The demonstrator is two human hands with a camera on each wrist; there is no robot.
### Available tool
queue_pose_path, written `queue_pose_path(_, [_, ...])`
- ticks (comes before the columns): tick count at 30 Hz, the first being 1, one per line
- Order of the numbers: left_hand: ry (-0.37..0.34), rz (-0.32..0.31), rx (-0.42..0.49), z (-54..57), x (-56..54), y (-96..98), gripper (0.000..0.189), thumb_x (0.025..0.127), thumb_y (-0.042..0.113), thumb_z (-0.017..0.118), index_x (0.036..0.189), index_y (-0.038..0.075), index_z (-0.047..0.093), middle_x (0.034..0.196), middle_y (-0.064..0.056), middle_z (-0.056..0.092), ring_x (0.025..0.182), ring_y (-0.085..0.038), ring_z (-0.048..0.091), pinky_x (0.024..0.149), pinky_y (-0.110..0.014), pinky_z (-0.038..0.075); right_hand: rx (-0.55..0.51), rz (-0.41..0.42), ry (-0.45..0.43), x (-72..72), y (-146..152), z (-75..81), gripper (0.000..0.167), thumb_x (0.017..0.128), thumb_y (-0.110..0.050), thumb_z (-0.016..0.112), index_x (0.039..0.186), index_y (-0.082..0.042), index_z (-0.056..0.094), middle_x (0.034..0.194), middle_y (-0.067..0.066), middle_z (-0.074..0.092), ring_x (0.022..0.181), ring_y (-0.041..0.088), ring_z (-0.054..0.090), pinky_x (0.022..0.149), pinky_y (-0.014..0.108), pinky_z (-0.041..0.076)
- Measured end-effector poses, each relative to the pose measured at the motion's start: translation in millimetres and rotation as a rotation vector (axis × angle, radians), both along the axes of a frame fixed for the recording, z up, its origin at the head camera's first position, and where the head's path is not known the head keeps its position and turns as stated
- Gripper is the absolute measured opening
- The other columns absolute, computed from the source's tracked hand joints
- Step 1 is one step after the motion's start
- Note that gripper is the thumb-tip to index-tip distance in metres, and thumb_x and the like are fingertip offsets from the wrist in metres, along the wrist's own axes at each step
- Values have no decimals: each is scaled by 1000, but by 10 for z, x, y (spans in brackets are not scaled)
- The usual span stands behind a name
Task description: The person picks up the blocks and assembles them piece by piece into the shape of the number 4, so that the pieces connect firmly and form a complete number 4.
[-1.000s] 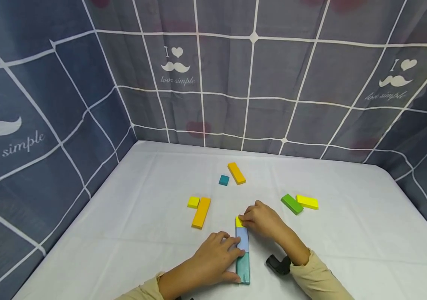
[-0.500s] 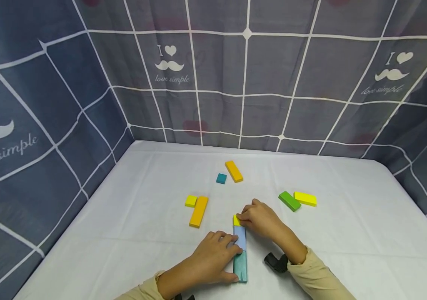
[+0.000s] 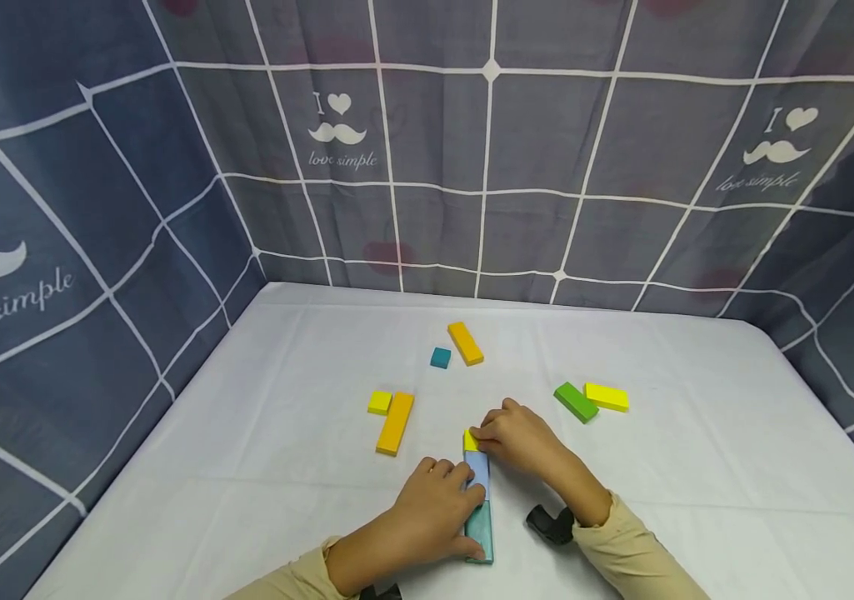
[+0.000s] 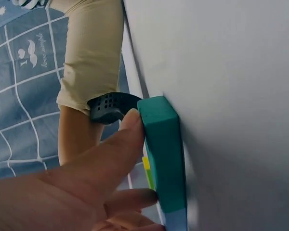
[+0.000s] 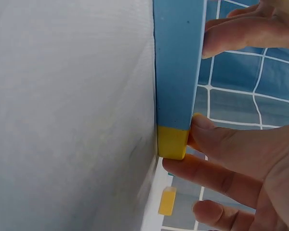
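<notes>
Three blocks lie end to end in a straight row on the white table in the head view: a teal block (image 3: 480,528) nearest, a light blue block (image 3: 478,463) in the middle, a small yellow block (image 3: 470,441) at the far end. My left hand (image 3: 434,510) rests spread on the row, its thumb touching the teal block's near end and its fingers further along. With thumb and index finger, my right hand (image 3: 522,439) pinches the yellow block. In the right wrist view, the yellow block (image 5: 173,142) sits flush against the light blue block (image 5: 177,72).
Beyond the hands lie an orange block (image 3: 395,424) beside a small yellow block (image 3: 379,402), a blue-green cube (image 3: 440,357) by another orange block (image 3: 466,343), and a green block (image 3: 576,402) touching a yellow bar (image 3: 606,397). A grey checked curtain (image 3: 427,150) stands behind the table.
My left thumb has shifted slightly rightward onto the teal block's near end. My right hand holds its place on the yellow block, and the row looks the same. The head view has shifted slightly.
</notes>
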State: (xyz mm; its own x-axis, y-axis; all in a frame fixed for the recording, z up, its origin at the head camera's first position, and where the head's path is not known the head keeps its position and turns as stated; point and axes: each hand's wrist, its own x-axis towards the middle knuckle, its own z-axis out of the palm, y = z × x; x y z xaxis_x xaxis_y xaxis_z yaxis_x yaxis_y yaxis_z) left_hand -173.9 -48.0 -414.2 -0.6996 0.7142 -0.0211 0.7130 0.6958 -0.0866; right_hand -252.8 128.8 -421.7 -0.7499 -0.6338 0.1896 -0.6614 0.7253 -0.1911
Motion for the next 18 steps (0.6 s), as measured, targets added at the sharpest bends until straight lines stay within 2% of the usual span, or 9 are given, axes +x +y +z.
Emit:
queue_pose_path(3, [40, -1, -21, -20, 6, 13, 56, 67, 72, 55, 99, 26, 57, 102, 3, 53, 91, -15, 52, 77, -29, 39, 2, 1, -8, -1, -3, -13, 21, 76, -16, 71, 97, -12, 73, 87, -1, 71, 71, 11, 46, 59, 19, 37])
queue_pose_path(18, [40, 2, -36, -21, -18, 24, 57, 68, 72, 52, 101, 26, 56, 104, 2, 52, 95, -15, 51, 80, -30, 39, 6, -1, -23, -22, 13, 39, 21, 76, -16, 72, 97, -11, 73, 87, -1, 71, 70, 11, 45, 57, 18, 33])
